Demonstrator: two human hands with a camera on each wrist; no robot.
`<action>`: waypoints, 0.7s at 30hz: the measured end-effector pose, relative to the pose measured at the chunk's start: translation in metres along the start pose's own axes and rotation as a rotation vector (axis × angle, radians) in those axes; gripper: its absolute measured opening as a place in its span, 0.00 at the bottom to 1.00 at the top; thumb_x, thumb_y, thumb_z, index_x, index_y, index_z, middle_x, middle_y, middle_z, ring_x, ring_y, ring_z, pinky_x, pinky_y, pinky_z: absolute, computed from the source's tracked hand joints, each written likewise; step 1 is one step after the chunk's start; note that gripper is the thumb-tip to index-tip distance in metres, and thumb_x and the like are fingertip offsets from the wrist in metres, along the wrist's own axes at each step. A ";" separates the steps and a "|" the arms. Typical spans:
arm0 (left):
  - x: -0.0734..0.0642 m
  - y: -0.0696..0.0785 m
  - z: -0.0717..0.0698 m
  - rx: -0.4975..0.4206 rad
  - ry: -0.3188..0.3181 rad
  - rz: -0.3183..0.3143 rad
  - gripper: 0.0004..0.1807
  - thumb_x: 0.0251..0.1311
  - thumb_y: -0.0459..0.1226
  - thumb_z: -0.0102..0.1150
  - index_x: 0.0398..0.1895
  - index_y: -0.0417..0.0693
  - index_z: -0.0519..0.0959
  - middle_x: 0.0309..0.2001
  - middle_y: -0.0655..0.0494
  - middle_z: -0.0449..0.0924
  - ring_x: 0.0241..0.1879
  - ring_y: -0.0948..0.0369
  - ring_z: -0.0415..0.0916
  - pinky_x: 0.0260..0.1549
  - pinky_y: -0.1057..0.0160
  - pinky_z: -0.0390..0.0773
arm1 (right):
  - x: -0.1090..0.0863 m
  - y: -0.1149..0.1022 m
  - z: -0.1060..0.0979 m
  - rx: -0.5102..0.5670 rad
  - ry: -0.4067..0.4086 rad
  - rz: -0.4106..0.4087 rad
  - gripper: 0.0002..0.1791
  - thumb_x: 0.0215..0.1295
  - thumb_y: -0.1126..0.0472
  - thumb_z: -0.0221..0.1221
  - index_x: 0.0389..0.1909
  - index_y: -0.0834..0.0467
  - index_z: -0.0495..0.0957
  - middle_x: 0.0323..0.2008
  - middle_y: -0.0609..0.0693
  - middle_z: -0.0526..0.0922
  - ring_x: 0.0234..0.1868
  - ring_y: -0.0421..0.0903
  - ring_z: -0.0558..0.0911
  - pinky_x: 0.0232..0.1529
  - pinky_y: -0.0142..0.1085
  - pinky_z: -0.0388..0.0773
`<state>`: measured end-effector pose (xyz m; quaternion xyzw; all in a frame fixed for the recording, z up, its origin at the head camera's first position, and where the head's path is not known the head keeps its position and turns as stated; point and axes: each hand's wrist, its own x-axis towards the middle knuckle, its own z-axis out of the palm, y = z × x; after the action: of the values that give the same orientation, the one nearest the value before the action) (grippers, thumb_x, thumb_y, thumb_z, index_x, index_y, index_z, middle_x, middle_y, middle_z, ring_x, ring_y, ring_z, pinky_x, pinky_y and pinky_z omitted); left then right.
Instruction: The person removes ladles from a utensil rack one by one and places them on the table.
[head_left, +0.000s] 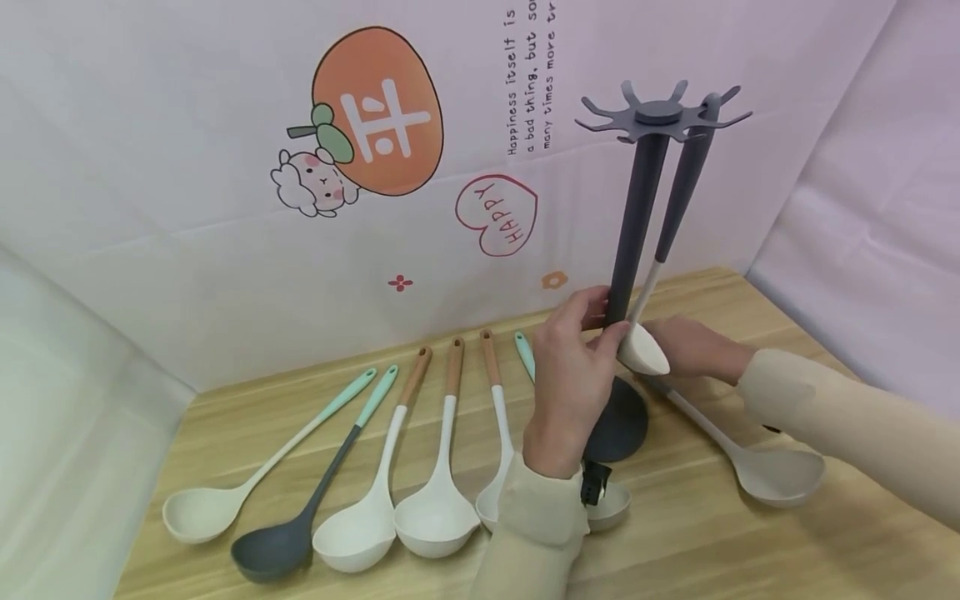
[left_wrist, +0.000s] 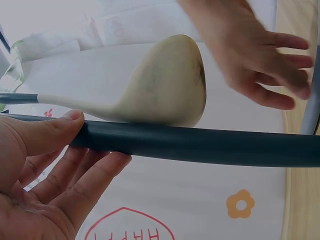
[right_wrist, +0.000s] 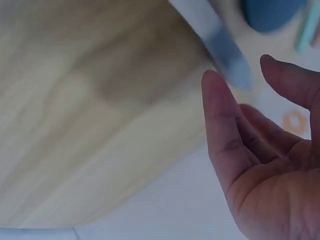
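Observation:
My left hand [head_left: 567, 371] grips the dark pole [head_left: 636, 221] of a utensil stand low down, thumb on one side and fingers on the other. From the hooks [head_left: 658, 121] at its top hangs a ladle [head_left: 647, 352] with a dark handle and whitish bowl, its bowl beside the pole. Below is the stand's round base [head_left: 621, 421]. Another whitish ladle [head_left: 780, 477] with a grey handle lies on the table at right. My right hand [head_left: 693, 348] reaches behind the hanging bowl; in the right wrist view its parted thumb and fingers [right_wrist: 220, 115] are close to the grey handle end [right_wrist: 232, 62].
Left of the stand lie several ladles in a row: a cream one [head_left: 202, 512] and a dark one [head_left: 273, 550] with mint handles, then white ones [head_left: 435, 521] with brown handles. My left forearm partly covers others. A printed cloth [head_left: 225, 275] rises behind the wooden table [head_left: 675, 542].

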<state>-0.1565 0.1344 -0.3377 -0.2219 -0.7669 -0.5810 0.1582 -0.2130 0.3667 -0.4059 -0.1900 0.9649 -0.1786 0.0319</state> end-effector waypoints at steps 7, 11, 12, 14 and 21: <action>0.000 0.000 0.001 0.007 0.006 0.010 0.19 0.63 0.31 0.72 0.57 0.41 0.83 0.48 0.47 0.90 0.45 0.58 0.90 0.40 0.81 0.83 | -0.002 -0.012 -0.055 0.196 0.089 0.167 0.15 0.74 0.60 0.64 0.52 0.67 0.81 0.36 0.57 0.90 0.27 0.39 0.83 0.27 0.32 0.82; -0.001 0.001 0.001 0.008 0.007 0.005 0.19 0.63 0.31 0.73 0.57 0.42 0.83 0.48 0.48 0.90 0.44 0.58 0.90 0.40 0.81 0.83 | -0.015 -0.030 -0.090 0.320 0.326 0.126 0.10 0.74 0.65 0.63 0.52 0.65 0.81 0.38 0.49 0.90 0.30 0.32 0.85 0.31 0.26 0.84; -0.001 0.001 0.001 0.008 0.008 0.007 0.19 0.63 0.31 0.73 0.57 0.42 0.83 0.47 0.47 0.90 0.44 0.58 0.90 0.40 0.81 0.83 | -0.019 -0.036 -0.098 0.384 0.379 0.103 0.10 0.74 0.67 0.62 0.53 0.64 0.81 0.38 0.46 0.90 0.32 0.31 0.86 0.33 0.25 0.84; -0.002 0.001 0.001 0.007 0.009 0.008 0.19 0.63 0.31 0.73 0.57 0.41 0.83 0.47 0.47 0.90 0.44 0.58 0.90 0.40 0.81 0.83 | -0.026 -0.047 -0.112 0.597 0.475 -0.014 0.11 0.75 0.71 0.59 0.55 0.65 0.81 0.40 0.44 0.90 0.36 0.33 0.88 0.38 0.25 0.86; -0.001 0.001 0.002 -0.001 0.012 0.004 0.19 0.63 0.30 0.73 0.57 0.41 0.84 0.46 0.47 0.90 0.44 0.57 0.90 0.40 0.81 0.82 | -0.043 -0.083 -0.144 1.180 0.557 -0.446 0.24 0.71 0.85 0.50 0.66 0.75 0.72 0.54 0.60 0.88 0.53 0.50 0.89 0.53 0.35 0.88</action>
<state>-0.1552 0.1359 -0.3383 -0.2201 -0.7651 -0.5825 0.1639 -0.1623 0.3590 -0.2423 -0.2817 0.6165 -0.7184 -0.1565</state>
